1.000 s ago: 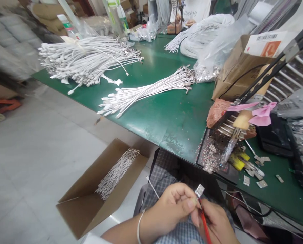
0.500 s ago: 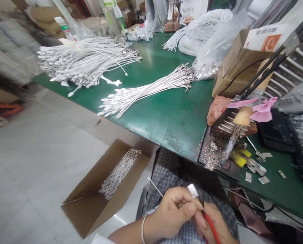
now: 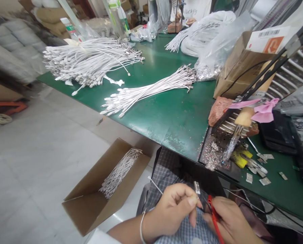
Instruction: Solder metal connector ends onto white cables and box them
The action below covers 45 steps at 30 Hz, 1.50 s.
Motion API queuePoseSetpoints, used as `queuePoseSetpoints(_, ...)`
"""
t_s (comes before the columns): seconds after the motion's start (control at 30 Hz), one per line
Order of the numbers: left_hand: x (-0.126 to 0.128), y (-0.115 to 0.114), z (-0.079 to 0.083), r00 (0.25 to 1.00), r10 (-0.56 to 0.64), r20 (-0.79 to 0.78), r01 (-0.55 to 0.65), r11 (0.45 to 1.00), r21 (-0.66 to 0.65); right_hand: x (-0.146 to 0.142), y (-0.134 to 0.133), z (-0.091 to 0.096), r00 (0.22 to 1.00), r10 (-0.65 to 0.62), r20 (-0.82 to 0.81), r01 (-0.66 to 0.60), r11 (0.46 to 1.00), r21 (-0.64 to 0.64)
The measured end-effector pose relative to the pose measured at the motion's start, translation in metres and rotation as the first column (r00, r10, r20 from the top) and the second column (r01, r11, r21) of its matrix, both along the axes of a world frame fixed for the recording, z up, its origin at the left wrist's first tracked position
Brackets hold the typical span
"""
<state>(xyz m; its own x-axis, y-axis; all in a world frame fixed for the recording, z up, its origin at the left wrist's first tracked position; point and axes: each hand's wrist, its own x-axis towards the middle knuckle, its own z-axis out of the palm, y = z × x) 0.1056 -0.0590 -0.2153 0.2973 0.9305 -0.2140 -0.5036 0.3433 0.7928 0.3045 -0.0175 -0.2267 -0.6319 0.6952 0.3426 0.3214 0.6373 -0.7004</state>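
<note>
The head view is showing the left hand point(image 3: 175, 210) closing thumb against fingers at the lower end of a metal connector point(image 3: 197, 187), which is sticking up just above the fingertips in front of the lap. A white cable point(image 3: 155, 184) is poking out on the far side of that same hand, its small tip pointing away to the left. The right hand point(image 3: 229, 217) is wrapping its fingers around a red-handled tool point(image 3: 216, 218), whose dark tips are pointing toward the left fingertips; whether they are touching anything is not clear. A pale bracelet point(image 3: 141, 227) is circling the left wrist.

Left of the lap, an open cardboard box point(image 3: 77, 208) is standing on the floor, with thin white cables point(image 3: 119, 174) lying inside. Ahead, the green bench point(image 3: 164, 117) is carrying a loose cable bundle point(image 3: 151, 88) and, farther left, a larger cable pile point(image 3: 90, 59). On the right, a reddish brick point(image 3: 219, 110) is resting near a yellow sponge point(image 3: 240, 160), and small metal pieces point(image 3: 265, 181) are lying scattered close by.
</note>
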Motion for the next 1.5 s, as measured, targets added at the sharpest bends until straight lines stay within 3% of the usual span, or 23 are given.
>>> queuePoseSetpoints(0.1, 0.001, 0.001, 0.000, 1.000, -0.023, -0.012, 0.023, 1.000, 0.009, 0.002, 0.005, 0.010, 0.993, 0.007, 0.115, -0.019, 0.994, 0.108)
queuePoseSetpoints(0.27, 0.000, 0.002, 0.002, 0.998, -0.056, -0.006, 0.056, 0.998, -0.015, 0.004, 0.006, 0.007, 0.994, 0.031, 0.108, -0.046, 0.990, 0.136)
queuePoseSetpoints(0.77, -0.006, 0.003, 0.003, 0.985, -0.172, 0.027, 0.174, 0.983, -0.062, 0.010, 0.012, 0.018, 0.971, 0.158, 0.180, -0.175, 0.981, 0.085)
queuePoseSetpoints(0.9, -0.003, 0.000, -0.003, 0.987, -0.137, 0.089, 0.141, 0.989, -0.038, 0.013, 0.013, 0.014, 0.979, 0.146, 0.140, -0.160, 0.983, 0.093)
queuePoseSetpoints(1.07, 0.009, -0.002, -0.015, 0.959, -0.018, 0.282, -0.020, 0.991, 0.130, -0.008, 0.000, -0.002, 0.996, 0.058, -0.070, -0.056, 0.998, 0.027)
queuePoseSetpoints(1.23, 0.013, 0.000, -0.016, 0.966, 0.044, 0.254, -0.090, 0.981, 0.174, -0.034, -0.018, -0.019, 0.980, 0.005, -0.198, -0.007, 1.000, -0.009)
queuePoseSetpoints(1.5, 0.007, 0.001, -0.010, 0.980, 0.009, 0.198, -0.034, 0.992, 0.120, -0.002, 0.007, 0.004, 0.998, 0.002, -0.065, -0.001, 1.000, 0.026)
